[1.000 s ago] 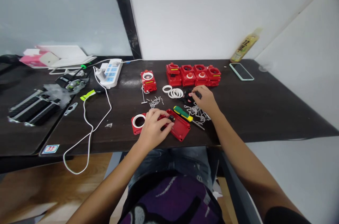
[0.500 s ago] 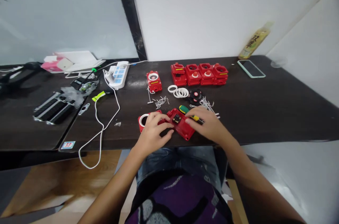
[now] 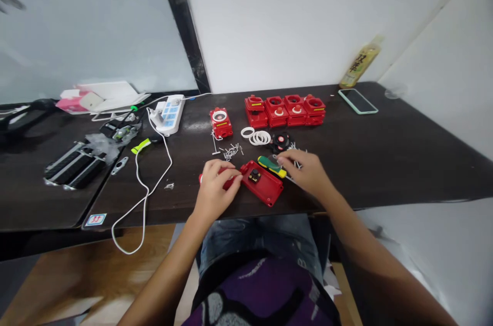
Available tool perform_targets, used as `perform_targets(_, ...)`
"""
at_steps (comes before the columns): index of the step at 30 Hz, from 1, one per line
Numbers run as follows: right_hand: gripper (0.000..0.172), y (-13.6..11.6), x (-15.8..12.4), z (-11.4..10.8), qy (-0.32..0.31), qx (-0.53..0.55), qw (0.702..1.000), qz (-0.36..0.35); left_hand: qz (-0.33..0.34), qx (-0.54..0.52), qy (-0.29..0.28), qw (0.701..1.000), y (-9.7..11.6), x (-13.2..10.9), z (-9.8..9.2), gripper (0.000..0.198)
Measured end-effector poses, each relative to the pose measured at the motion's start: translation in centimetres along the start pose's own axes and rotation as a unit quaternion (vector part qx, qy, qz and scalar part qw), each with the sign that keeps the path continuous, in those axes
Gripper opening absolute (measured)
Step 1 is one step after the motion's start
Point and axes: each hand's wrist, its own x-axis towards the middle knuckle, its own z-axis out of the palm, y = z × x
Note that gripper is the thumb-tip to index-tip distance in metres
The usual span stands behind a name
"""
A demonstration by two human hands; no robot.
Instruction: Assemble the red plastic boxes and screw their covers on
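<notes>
My left hand (image 3: 216, 188) curls over a red box cover (image 3: 230, 182), gripping it and hiding most of it. To its right lies an open red box base (image 3: 268, 186), with a small black switch block (image 3: 254, 175) inside near its left end. My right hand (image 3: 306, 171) has thumb and forefinger pinched at the looped end of a thin metal rod (image 3: 275, 156), beside a pile of similar rods (image 3: 296, 148) partly hidden by the hand. A green and yellow screwdriver (image 3: 269, 165) lies between the base and my right fingers.
Farther back are white rings (image 3: 260, 137), black round parts (image 3: 280, 141), loose screws (image 3: 231, 152), one red box (image 3: 221, 122) and a row of several red boxes (image 3: 285, 112). A power strip (image 3: 172, 114) with a white cable stands left; a phone (image 3: 358, 101) and bottle (image 3: 360, 65) right.
My right hand has moved off the box base and screwdriver to the metal rods, its fingers closing. My left hand has settled lower over the red cover. The view has shifted slightly.
</notes>
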Motion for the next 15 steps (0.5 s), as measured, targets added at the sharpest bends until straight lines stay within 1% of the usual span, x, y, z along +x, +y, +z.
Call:
perform_targets(3,0.017,3.3,3.3,-1.3,0.038,0.017,0.992,0.118,-0.023,0.028,0.036,0.999,-1.0,-0.4,-1.2,0.008)
perform_targets(5,0.014,5.3,5.3,-1.5,0.030,0.033,0.987,0.157,-0.038,0.045,0.047,0.997,-1.7,-1.0,-2.0,0.008)
perform_targets(7,0.011,6.8,6.6,-1.2,0.021,0.056,0.982,0.177,-0.057,0.052,0.049,0.996,-2.5,-1.9,-2.6,0.017)
perform_targets(9,0.009,7.6,7.1,-0.7,0.018,0.075,0.979,0.190,-0.079,0.051,0.036,0.995,-3.1,-3.1,-2.8,0.031)
perform_targets(12,0.011,8.0,6.7,0.1,0.033,0.083,0.976,0.200,-0.110,0.032,0.009,0.993,-3.9,-4.7,-2.7,0.055)
perform_targets(15,0.017,8.0,5.9,0.3,0.064,0.068,0.980,0.175,-0.142,0.014,-0.005,0.990,-4.4,-5.7,-2.2,0.071)
